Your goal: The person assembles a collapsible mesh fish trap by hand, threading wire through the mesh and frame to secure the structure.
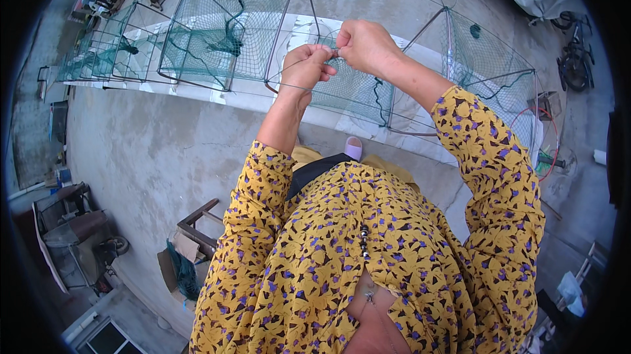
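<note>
A long green net trap, stretched over square dark metal frames, runs from left to right in front of me. My left hand and my right hand meet over its middle section, thumbs and fingers pinched close together. Between the fingertips is a small bit of the trap's netting or cord, too small to make out exactly. A thin line passes by my left wrist. Dark green cords hang from the net at several spots.
White sheeting lies under the trap on the concrete floor. At lower left stand a parked scooter, a wooden stool and a cardboard box with green netting. A bicycle stands at far right, near a red cable.
</note>
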Demonstrator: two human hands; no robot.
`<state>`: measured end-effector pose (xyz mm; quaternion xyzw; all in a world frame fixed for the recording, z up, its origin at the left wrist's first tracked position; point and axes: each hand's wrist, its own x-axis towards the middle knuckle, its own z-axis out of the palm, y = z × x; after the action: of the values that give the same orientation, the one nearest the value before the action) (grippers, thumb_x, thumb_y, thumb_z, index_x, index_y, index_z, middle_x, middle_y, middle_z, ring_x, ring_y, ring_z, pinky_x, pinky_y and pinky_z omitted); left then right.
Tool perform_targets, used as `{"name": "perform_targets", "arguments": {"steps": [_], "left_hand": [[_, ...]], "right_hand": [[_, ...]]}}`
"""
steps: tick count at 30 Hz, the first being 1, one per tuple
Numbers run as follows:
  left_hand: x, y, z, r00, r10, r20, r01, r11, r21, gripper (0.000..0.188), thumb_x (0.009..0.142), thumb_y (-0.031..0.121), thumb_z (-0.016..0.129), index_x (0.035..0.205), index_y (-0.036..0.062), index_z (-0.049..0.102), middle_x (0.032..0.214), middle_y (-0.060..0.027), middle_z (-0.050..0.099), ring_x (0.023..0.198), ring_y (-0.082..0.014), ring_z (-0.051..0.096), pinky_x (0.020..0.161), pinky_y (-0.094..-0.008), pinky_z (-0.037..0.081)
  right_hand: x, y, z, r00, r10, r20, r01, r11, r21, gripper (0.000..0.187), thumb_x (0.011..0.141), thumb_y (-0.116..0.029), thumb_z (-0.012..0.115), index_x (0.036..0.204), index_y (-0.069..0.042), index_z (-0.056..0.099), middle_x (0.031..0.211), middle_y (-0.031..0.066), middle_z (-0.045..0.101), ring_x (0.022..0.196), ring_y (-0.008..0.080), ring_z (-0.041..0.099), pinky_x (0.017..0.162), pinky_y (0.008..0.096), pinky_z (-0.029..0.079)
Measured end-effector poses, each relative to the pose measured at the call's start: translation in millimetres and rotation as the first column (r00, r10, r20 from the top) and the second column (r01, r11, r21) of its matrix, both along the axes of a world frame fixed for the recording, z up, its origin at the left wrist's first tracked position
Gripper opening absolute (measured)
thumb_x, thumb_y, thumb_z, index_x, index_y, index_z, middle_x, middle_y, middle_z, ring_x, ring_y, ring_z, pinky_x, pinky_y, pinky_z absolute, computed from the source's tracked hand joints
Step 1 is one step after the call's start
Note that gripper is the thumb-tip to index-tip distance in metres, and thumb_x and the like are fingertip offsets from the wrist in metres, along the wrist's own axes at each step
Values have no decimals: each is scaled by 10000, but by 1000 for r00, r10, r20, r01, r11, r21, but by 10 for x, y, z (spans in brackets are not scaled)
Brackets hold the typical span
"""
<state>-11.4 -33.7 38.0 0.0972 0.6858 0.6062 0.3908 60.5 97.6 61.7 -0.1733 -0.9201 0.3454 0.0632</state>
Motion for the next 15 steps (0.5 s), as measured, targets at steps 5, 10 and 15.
{"name": "perform_targets", "arguments": {"steps": [5,10,15], "left_hand": [[-8,12,-2,1000,28,11,-28,1000,-11,169,853,166,569,936,19,577,839,-18,628,583,-45,556,491,-154,411],[10,-4,28,998,59,13,-59,998,-4,170,837,159,600,929,17,580,827,-20,625,584,-53,555,498,-163,415],[67,1,32,992,117,-43,-117,993,15,183,797,157,669,892,14,607,772,-20,621,580,-70,550,506,-176,417]], "right_hand": [[-24,-9,-28,1000,-17,-11,17,1000,-20,64,695,-70,627,723,-26,590,715,127,625,705,273,615,629,355,479],[-35,-26,-23,1000,-24,5,24,999,-26,78,701,-77,630,735,-23,585,721,130,622,696,279,613,627,358,479],[-36,-50,-96,995,-34,-98,30,998,-51,100,731,-76,606,794,-17,557,698,150,610,694,308,607,598,383,468]]}}
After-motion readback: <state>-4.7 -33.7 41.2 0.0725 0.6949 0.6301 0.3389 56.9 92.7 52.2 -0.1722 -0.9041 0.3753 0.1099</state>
